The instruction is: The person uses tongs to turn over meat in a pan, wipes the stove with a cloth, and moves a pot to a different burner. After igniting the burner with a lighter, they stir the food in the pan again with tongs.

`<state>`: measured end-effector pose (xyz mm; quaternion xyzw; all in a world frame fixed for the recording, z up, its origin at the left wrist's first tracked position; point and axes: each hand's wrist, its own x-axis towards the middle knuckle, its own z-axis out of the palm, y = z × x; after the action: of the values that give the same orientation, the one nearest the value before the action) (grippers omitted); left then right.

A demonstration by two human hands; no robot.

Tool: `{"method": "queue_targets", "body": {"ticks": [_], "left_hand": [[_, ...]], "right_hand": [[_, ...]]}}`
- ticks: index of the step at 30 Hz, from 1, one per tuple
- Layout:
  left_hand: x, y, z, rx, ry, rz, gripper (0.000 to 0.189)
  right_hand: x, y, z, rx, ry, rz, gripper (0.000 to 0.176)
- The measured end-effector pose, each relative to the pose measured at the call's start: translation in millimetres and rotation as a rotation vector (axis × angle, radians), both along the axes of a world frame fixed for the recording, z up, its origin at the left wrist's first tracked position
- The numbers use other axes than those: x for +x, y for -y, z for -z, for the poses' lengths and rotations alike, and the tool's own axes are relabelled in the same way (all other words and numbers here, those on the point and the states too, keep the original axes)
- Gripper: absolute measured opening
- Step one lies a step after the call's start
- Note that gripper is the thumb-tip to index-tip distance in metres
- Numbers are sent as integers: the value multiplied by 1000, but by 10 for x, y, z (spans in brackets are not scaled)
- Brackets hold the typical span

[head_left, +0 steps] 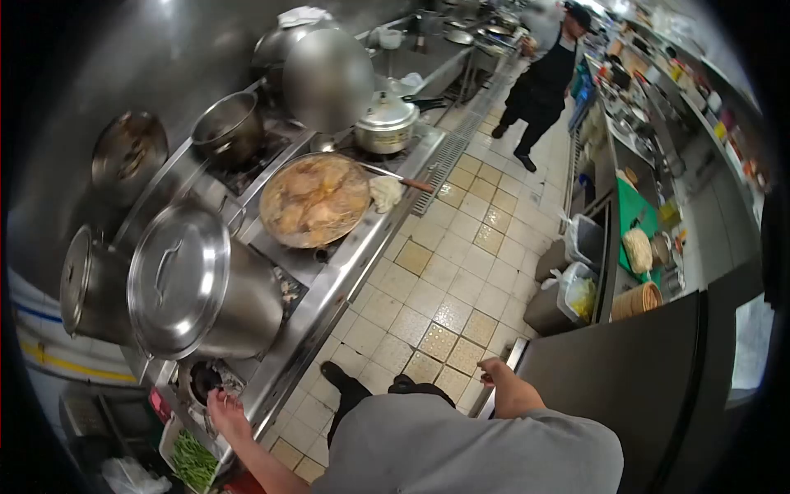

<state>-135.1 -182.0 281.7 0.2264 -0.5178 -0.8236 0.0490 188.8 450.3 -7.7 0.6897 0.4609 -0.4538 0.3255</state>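
My left hand (229, 414) hovers over the front of the stove, fingers loosely apart and nothing visible in them. Close by are a gas burner (202, 380) and a white tub (168, 442) of green vegetables (194, 461). Just beyond that hand stands a big lidded stockpot (255, 305). My right hand (491, 372) hangs at my side with slightly bent fingers, and no object shows in it. It is nearest to the edge of a dark cabinet (609, 370).
Large pieces of food in liquid fill a wide pan (315, 200). Behind it sit a pressure cooker (385, 123) and an open pot (226, 132). Bins (568, 303) line the right side of the tiled aisle (444, 288). A person (543, 86) in a black apron is farther along.
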Motion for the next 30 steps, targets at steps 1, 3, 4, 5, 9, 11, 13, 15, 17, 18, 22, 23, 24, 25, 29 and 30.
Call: {"method": "queue_targets", "body": {"ticks": [1,3,4,5,9,11,13,15,17,18,22,23,24,25,29,30], "left_hand": [[22,1,-141,-27,-22,-26,25],[-8,122,-453,-28,-89,-41,29],[-88,178,-617,-71,-139,-130,30],[-226,495,-649,-34,-213,-104,35],[-1029,1278,-962,-176,-224,-119,53],[-1319,1199,-1147,-269,-155,-133,59],[-1674,1073,-1216,-380,-25,-164,68],[-1733,961,-1188,-411,-109,85,73],[-1873,1000,-1087,-226,-53,-85,56],[-2006,1119,-990,-236,-88,-161,49],[-2162,1521,-527,60,-242,-102,24],[-2193,1627,-460,120,-259,-22,21],[-2213,1668,-464,187,-249,46,17],[-2156,1703,-409,257,-224,116,14],[-1761,1913,-579,247,-147,129,16],[-1711,2030,-490,269,-108,108,19]], "right_hand": [[184,-46,42,-3,-10,20,40],[681,-474,491,239,-68,-1045,26],[733,-676,450,402,-60,-1072,22],[748,-879,374,559,-46,-1094,19],[388,-1401,-259,765,-223,-608,33],[111,-1335,-828,916,-293,-538,32],[-94,-1085,-1352,946,-315,-590,31],[-560,-552,-1751,981,-440,-653,25],[-1023,107,-1734,1196,-816,-821,18],[-1274,478,-1693,1197,-1051,-958,15],[-2223,2530,-2275,794,-1710,-1079,13],[-2491,3151,-2494,618,-1769,-1023,14],[-2734,3775,-2643,251,-1767,-803,19],[-2998,4284,-2714,-32,-1658,-704,23],[-3714,5850,-3858,-874,-1380,-326,34],[-3919,6084,-3896,-985,-1291,-231,36]]}}
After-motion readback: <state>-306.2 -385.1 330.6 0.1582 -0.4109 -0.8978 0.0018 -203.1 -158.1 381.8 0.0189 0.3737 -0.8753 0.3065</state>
